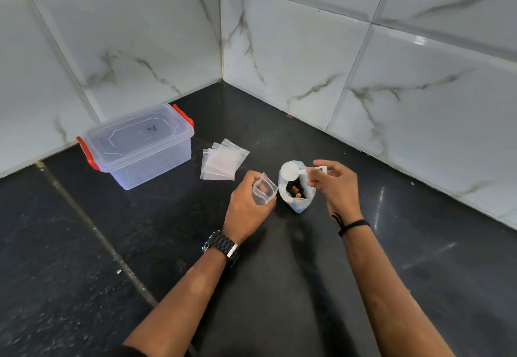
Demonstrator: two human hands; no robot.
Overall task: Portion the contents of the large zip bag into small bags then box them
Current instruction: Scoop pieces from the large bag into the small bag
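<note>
Large zip bag (297, 188) stands open on black counter (279, 272), dark and orange pieces visible inside. Right hand (334, 186) pinches handle of white scoop (291, 171) over bag mouth. Left hand (249, 205) grips small open bag (263, 193), just beside. Stack of small bags (222, 164) lies behind; lidded clear box (140, 146), red latches, further left.
</note>
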